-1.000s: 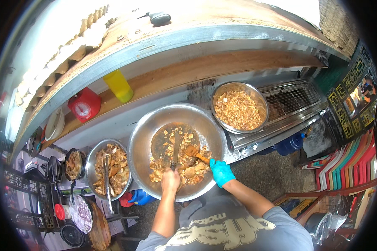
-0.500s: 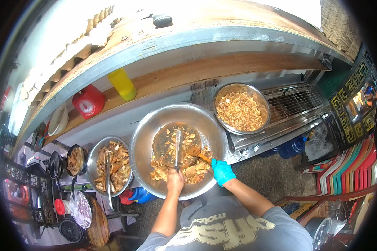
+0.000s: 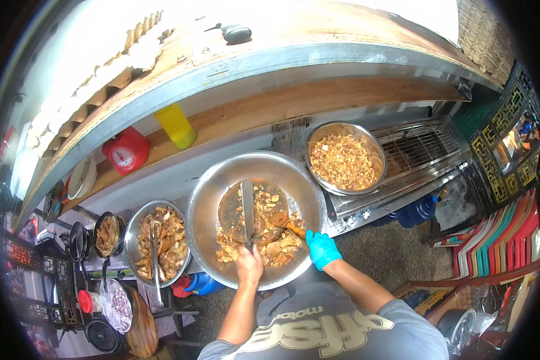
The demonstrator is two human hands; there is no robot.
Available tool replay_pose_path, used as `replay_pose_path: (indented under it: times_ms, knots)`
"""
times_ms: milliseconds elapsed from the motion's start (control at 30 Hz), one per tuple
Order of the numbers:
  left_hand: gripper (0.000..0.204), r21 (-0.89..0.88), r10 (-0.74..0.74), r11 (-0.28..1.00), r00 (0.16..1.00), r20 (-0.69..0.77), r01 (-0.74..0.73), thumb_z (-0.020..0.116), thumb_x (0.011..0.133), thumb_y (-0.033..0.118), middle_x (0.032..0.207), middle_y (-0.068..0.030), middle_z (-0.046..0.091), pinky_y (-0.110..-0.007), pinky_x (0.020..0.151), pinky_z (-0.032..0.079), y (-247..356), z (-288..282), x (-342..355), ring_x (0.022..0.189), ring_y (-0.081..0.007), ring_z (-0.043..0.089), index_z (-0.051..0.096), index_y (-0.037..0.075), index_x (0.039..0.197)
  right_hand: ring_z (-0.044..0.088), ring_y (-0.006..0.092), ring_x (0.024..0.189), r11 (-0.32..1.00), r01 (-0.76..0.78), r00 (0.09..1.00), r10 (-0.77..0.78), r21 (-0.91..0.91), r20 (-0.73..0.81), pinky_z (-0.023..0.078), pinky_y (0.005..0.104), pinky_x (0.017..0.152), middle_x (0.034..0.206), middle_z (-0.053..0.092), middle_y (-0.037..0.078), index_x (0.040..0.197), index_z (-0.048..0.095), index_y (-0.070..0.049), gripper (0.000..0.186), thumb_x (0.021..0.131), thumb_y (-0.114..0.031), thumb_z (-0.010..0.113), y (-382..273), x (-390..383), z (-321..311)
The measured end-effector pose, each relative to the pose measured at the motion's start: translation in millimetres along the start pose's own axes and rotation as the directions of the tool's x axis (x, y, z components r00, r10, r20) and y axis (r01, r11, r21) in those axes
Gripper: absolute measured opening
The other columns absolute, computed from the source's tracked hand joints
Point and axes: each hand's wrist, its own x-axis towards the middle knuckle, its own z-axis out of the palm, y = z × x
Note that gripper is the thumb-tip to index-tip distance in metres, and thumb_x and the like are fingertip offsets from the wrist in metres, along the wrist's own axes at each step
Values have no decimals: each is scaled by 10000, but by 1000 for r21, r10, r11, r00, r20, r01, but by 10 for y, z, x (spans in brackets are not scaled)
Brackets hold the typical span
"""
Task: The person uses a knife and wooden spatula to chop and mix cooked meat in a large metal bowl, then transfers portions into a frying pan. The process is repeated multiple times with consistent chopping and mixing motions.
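Observation:
A wide metal basin [image 3: 207,180] stands before me, with a round chopping board [image 3: 231,210] lying in it. Small chopped pieces of meat [image 3: 265,198] are scattered over the board, and larger chunks [image 3: 282,247] lie along the basin's near side. My bare left hand [image 3: 249,263] is closed around the handle of a cleaver [image 3: 248,207], its blade pointing away from me above the board. A turquoise glove covers my right hand [image 3: 323,249], which grips a wooden spatula [image 3: 294,227]. The spatula's broad end rests among the meat at the board's right edge.
A metal bowl of chopped meat [image 3: 346,162] stands on the right beside a grill rack [image 3: 417,147]. To the left, a bowl of larger meat pieces [image 3: 177,240] holds tongs [image 3: 155,252]. A red scale [image 3: 126,151] and a yellow bottle [image 3: 175,126] sit on the shelf beyond.
The cleaver has shifted slightly left and turned, so more of its blade's flat side shows. My left hand moved a little left with it. The spatula has barely moved.

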Motion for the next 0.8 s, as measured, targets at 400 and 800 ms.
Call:
replay_pose_path:
  times_ms: [400,800]
  knots:
    - [400,162,85,981,985,151,-109,544,957,338,830,-317,667,-561,753,530,242,155,-123,825,-488,664,579,-59,992,645,390,808,996,75,996,-77,42,43,531,505,681,912,638,213,1108,550,4,245,875,-48,497,180,21,-211]
    - [347,108,-17,994,997,-80,26,515,961,294,831,-313,663,-544,739,541,362,472,-266,832,-465,672,563,-48,997,590,421,901,869,153,988,-124,470,-93,493,488,779,998,610,258,1237,571,29,424,820,27,494,849,-150,-447]
